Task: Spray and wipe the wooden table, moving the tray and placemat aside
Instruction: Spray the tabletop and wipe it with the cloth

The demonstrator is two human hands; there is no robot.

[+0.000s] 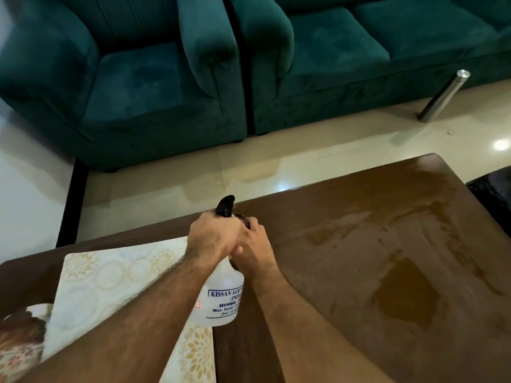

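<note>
Right now both hands meet at the top of the spray bottle, low in the middle of the frame. The left hand is wrapped around the neck just under the black trigger head, fingers curled tight on it. The right hand comes in from the right side and curls around the neck and collar as well; whether it also pinches a small dark thing at its fingertips is too blurred to tell. The bottle hangs close to upright, its long axis leaning up and away, nozzle pointing toward the upper part of the frame, off the table's far edge.

The wooden table spreads to the right of the hands, and its right half already shows wet streaks and a damp patch. The placemat lies at lower left, directly under the left forearm, with the edge of a patterned tray at the far lower left corner.

So the wetted wood lies to the right of the grip, nearer the right hand, while the covered wood lies left, under the placemat.
</note>
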